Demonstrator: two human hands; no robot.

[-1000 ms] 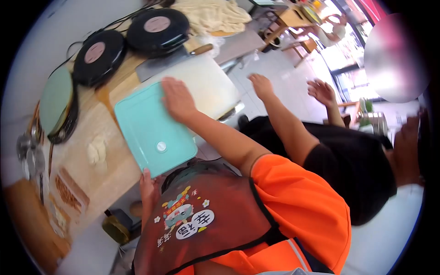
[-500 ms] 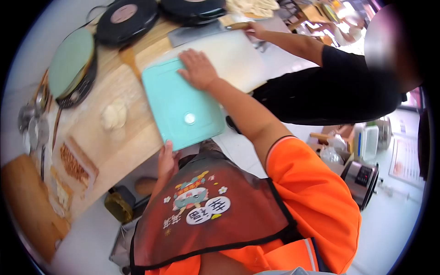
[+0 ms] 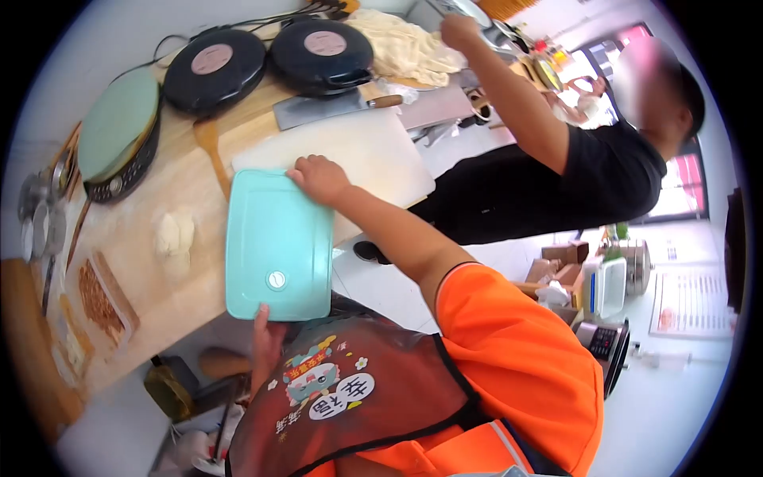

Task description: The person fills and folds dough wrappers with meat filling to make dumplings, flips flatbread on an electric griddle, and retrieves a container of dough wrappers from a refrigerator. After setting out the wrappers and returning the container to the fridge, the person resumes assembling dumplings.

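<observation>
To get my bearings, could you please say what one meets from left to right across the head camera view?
Tray of brown bits, pale dough, turquoise lid, cream cloth, appliance with a keypad.

1 head-worn camera faces forward and down from above the hands, at about arm's reach.

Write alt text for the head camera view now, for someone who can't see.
A person's right hand and left hand hold a rectangular turquoise lid at the edge of a wooden table. Dough lies beside it, with a white cutting board and a cleaver beyond; a co-worker in black stands nearby.
</observation>
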